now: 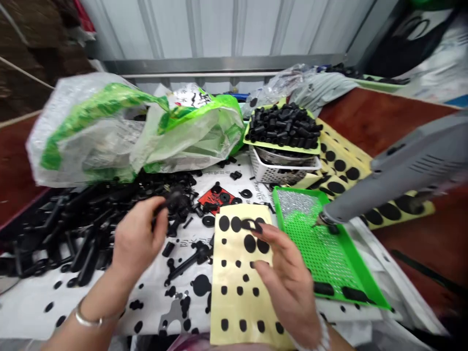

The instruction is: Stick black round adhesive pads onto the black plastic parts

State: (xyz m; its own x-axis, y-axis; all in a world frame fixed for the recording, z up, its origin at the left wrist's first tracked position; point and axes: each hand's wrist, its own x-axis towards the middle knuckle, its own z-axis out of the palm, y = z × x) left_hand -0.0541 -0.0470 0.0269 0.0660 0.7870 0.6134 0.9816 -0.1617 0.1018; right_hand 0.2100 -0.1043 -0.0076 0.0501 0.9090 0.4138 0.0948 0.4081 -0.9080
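Nearest you, a bangle [87, 317] is circling your left wrist, and a pale bracelet [323, 334] is showing at your right one. Between your forearms, a yellow sheet [230, 307] dotted with black pads is lying on the white-covered desk [25, 312]. Your right hand [288, 282] is hovering over the sheet's right side, its thumb and index finger standing apart; a small black piece [252, 225] is showing at the index fingertip, above the upper row of large pads, and you cannot tell from the blur whether the fingers are gripping it. Your left hand [137, 234] is hanging left of the sheet, its fingers curling in and pinching a dark part [177, 200] that is blurring against the heap behind

Below and between your hands, a black handle [190, 261] is lying just beside the sheet, with loose black bits scattering around it. To your right, a green tray [360, 273] is sitting near the sheet, holding a few black pieces, while a grey power tool [351, 195] is pointing its tip down over it

Farther off, a heap of black parts [102, 209] is spreading along the left, and a red paper [208, 196] is lying under small rings. Beyond, a yellow tray [281, 146] full of black tubes is resting on a white basket [266, 170], plastic bags [190, 146] are slumping to its left, and a ribbed wall [219, 29] is closing off the back
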